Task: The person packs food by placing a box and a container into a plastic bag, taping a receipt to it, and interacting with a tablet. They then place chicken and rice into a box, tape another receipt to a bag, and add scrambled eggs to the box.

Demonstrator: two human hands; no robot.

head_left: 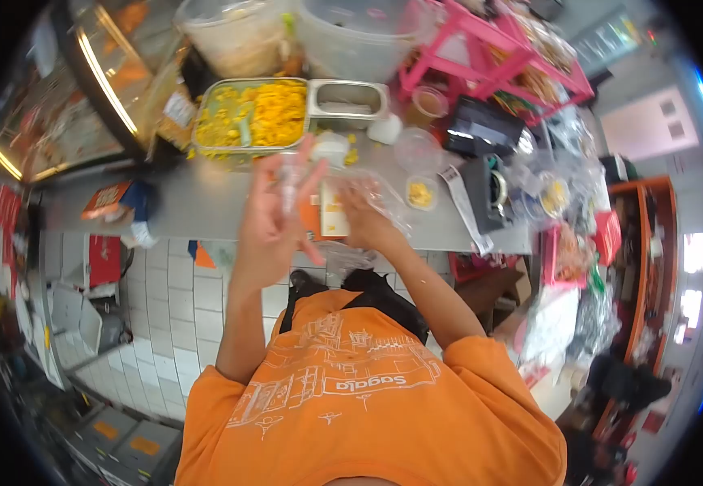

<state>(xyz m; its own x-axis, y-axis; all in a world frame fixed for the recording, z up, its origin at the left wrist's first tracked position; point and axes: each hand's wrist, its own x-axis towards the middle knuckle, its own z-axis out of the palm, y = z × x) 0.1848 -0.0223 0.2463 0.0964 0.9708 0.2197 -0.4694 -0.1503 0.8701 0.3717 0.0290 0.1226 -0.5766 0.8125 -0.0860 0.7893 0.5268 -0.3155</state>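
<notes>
My left hand [269,215] is raised over the counter's front edge, fingers spread and smeared by motion. A whitish, see-through strip [290,185] shows against its fingers; I cannot make out what it is. Flat and palm down, my right hand [365,217] lies at the right side of a small cream and orange box [334,212], on or beside a clear plastic bag [384,194]. Right of that hand stands a small clear cup of yellow pieces [420,193]. Behind the hands is a metal tray [308,113] with chopped yellow food and a pale green utensil.
An empty-looking steel pan [350,87] and large clear tubs [234,49] stand at the back. To the right are a pink rack [489,73], a black device [481,130], a printer-like box with a paper strip [465,206], and plastic bags. A lit glass case [100,81] borders the left.
</notes>
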